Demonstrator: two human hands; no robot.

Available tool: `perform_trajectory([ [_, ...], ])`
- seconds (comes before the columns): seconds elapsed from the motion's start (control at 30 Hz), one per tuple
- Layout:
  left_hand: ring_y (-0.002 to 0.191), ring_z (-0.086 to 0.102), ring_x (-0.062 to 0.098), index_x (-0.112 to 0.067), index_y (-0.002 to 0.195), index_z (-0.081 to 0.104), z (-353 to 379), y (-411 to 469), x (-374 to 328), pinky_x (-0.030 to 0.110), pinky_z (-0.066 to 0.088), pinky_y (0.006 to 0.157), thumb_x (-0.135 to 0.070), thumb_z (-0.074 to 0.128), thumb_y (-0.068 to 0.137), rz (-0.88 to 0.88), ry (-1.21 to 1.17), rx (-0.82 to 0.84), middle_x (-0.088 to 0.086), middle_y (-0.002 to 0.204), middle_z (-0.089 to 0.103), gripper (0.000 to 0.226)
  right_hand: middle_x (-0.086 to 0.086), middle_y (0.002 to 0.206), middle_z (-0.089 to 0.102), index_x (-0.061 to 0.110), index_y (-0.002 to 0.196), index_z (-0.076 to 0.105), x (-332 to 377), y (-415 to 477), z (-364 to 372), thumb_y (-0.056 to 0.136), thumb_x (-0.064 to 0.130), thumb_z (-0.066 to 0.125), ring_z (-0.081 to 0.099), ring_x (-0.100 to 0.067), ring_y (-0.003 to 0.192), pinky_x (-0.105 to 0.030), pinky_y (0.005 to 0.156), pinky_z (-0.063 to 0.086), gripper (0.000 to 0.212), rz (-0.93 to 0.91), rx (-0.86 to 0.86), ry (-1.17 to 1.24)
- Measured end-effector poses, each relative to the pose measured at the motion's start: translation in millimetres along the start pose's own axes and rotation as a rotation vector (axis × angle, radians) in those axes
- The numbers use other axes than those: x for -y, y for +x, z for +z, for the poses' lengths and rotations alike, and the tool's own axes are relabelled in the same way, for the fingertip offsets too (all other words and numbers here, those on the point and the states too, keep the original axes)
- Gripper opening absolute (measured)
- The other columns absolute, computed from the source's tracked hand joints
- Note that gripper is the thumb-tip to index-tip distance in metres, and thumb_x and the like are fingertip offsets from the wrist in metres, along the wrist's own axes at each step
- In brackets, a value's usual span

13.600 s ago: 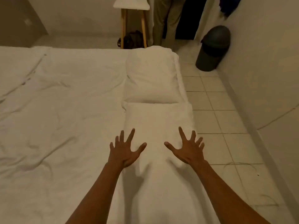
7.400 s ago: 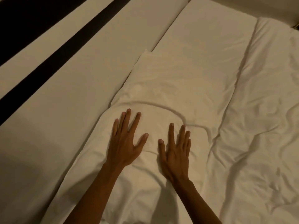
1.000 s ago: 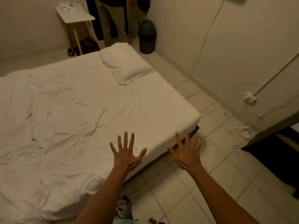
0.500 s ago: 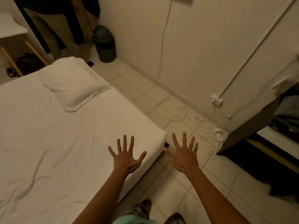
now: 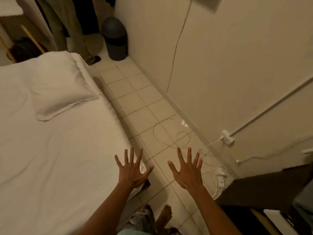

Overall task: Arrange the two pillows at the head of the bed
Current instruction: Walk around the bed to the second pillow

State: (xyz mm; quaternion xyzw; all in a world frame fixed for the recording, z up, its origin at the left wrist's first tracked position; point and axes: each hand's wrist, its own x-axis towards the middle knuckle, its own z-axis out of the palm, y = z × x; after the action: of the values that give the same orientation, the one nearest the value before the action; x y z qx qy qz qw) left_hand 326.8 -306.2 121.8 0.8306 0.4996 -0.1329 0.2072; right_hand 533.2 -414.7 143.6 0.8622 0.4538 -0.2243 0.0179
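Note:
One white pillow lies flat at the far right corner of the bed, which is covered by a wrinkled white sheet. No second pillow shows in this view. My left hand hovers over the bed's near right corner, fingers spread and holding nothing. My right hand is out over the tiled floor beside the bed, also spread and empty. Both hands are far from the pillow.
A tiled aisle runs between bed and wall. A dark bin stands at its far end, near a person's legs. Loose cables and a white power strip lie on the floor. Dark furniture is at right.
The view has swung right and closer to the bed's near corner; the pillow now sits further up-left. Both hands stay spread and empty.

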Motion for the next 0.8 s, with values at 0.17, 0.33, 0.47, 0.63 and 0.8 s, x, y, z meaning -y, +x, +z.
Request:
perform_trajectory([
  [0.17, 0.148, -0.026, 0.033, -0.035, 0.152, -0.026, -8.8, 52.2, -53.1, 0.07, -0.02, 0.11, -0.091, -0.007, 0.073, -0.111, -0.094, 0.028, 0.006, 0.161, -0.031, 0.099, -0.012, 0.167, -0.018, 0.039, 0.156, -0.018, -41.3, 92.3, -38.9, 0.087, 0.081, 0.008, -0.016, -0.047, 0.15, -0.063, 0.12, -0.007, 0.085, -0.025, 0.02, -0.002],
  [0.33, 0.149, -0.025, 0.033, -0.034, 0.152, -0.026, -37.2, 138.5, -67.8, 0.072, -0.018, 0.11, -0.088, 0.003, 0.08, -0.275, -0.208, 0.021, 0.007, 0.161, -0.032, 0.095, -0.013, 0.166, -0.019, 0.038, 0.156, -0.018, -29.6, 198.3, -75.2, 0.088, 0.08, 0.01, -0.016, -0.048, 0.15, -0.063, 0.117, -0.009, 0.084, -0.131, 0.001, -0.06],
  [0.47, 0.149, -0.025, 0.034, -0.034, 0.153, -0.026, -69.7, 207.7, -67.0, 0.071, -0.018, 0.11, -0.086, 0.006, 0.082, -0.367, -0.278, -0.013, 0.008, 0.161, -0.031, 0.093, -0.014, 0.166, -0.02, 0.036, 0.157, -0.017, -8.5, 280.2, -100.5, 0.087, 0.079, 0.006, -0.019, -0.047, 0.149, -0.063, 0.118, -0.01, 0.085, -0.241, 0.032, -0.156],
  [0.63, 0.149, -0.025, 0.033, -0.034, 0.152, -0.027, -102.0, 266.5, -47.0, 0.069, -0.013, 0.113, -0.086, 0.001, 0.08, -0.446, -0.284, -0.006, 0.009, 0.161, -0.031, 0.092, -0.013, 0.167, -0.016, 0.036, 0.156, -0.019, 37.0, 363.8, -129.6, 0.091, 0.078, 0.013, -0.02, -0.042, 0.15, -0.059, 0.117, -0.016, 0.084, -0.357, 0.085, -0.185],
  [0.8, 0.148, -0.026, 0.034, -0.034, 0.152, -0.026, -128.7, 316.9, -15.9, 0.069, -0.016, 0.113, -0.089, -0.007, 0.073, -0.568, -0.308, -0.051, 0.009, 0.16, -0.031, 0.098, -0.014, 0.166, -0.017, 0.035, 0.156, -0.02, 95.8, 441.9, -148.6, 0.087, 0.084, 0.016, -0.021, -0.042, 0.15, -0.061, 0.119, -0.013, 0.092, -0.458, 0.129, -0.213],
])
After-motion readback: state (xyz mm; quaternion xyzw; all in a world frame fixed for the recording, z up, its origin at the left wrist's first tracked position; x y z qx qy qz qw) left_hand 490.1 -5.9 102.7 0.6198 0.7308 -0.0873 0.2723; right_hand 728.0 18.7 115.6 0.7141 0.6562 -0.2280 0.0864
